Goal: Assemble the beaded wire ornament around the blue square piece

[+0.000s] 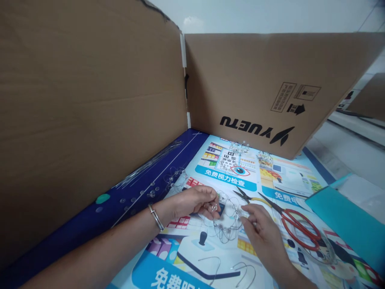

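Wire loop (225, 237) pinched in left hand (192, 202), right hand (260, 228) just beside

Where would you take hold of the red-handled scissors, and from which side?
The red-handled scissors look best gripped by their finger loops, from above on the right: they lie flat on the printed sheet, loops toward the right hand, blades pointing away.

Two corrugated cardboard panels (84, 120) (264, 80), joined by white tape (183, 50), form a corner along the back and left edges of a printed banner (222, 182), the right panel marked "YUETU". A white wall (240, 16) rises behind under soft, even light, while a pale floor (339, 152) stretches away right toward another cardboard sheet (368, 96).
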`<action>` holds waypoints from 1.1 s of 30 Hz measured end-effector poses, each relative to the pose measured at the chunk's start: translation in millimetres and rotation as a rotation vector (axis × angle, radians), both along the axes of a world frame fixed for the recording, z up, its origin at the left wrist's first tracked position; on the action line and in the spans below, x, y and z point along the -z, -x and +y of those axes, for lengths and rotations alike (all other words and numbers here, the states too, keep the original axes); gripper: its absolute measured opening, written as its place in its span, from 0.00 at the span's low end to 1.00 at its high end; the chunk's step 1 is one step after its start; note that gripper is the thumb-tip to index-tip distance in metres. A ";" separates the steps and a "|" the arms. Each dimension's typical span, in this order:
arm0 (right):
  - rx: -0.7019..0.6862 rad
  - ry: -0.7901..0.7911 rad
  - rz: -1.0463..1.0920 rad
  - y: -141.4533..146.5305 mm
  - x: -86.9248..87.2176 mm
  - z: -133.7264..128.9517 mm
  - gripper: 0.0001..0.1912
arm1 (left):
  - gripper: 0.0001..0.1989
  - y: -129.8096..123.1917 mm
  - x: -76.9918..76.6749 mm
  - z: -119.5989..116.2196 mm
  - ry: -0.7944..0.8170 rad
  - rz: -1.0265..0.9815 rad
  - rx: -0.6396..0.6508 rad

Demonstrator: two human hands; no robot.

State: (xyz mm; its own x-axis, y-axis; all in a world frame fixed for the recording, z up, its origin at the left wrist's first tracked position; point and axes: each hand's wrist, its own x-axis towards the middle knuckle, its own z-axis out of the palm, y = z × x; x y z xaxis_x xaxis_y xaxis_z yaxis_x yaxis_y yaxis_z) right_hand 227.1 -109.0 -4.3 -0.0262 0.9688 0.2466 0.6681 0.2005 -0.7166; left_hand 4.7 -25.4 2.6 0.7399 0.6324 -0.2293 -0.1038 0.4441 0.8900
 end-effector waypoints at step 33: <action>-0.071 0.217 0.225 8.4 -15.2 8.3 0.11 | 0.12 5.9 0.7 9.1 -0.434 0.355 -0.043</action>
State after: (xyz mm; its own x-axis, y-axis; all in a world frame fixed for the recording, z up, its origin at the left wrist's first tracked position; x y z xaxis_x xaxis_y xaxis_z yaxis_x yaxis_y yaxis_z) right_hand 218.6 -100.7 11.0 -0.0634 0.9971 0.0421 0.4776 0.0674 -0.8760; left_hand -1.2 -16.3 1.9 0.6363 0.7521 -0.1717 0.2260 0.0311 0.9736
